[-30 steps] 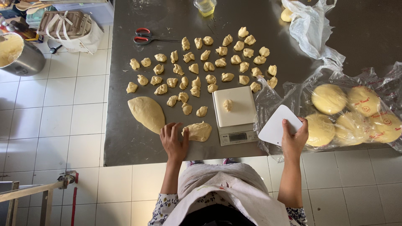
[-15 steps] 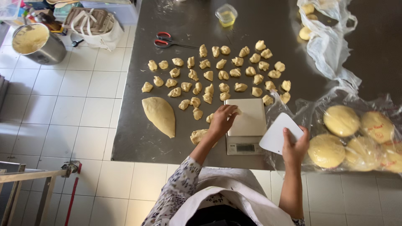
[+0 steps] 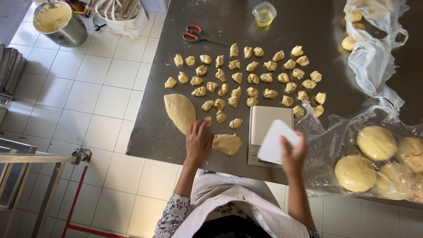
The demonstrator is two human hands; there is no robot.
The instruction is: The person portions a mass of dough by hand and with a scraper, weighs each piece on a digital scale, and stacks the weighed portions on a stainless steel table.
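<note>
Pale yellow dough pieces (image 3: 246,79); white scraper (image 3: 277,142); red-handled scissors (image 3: 194,34); grey steel table (image 3: 176,136); floral-patterned sleeve (image 3: 174,213).

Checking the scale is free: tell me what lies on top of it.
The scale carries no dough on its bare white platform. The right hand holds a white scraper over its front edge, covering the display there, so that part cannot be seen.

Left hand (image 3: 198,143) flat; right hand (image 3: 293,154) gripping
</note>
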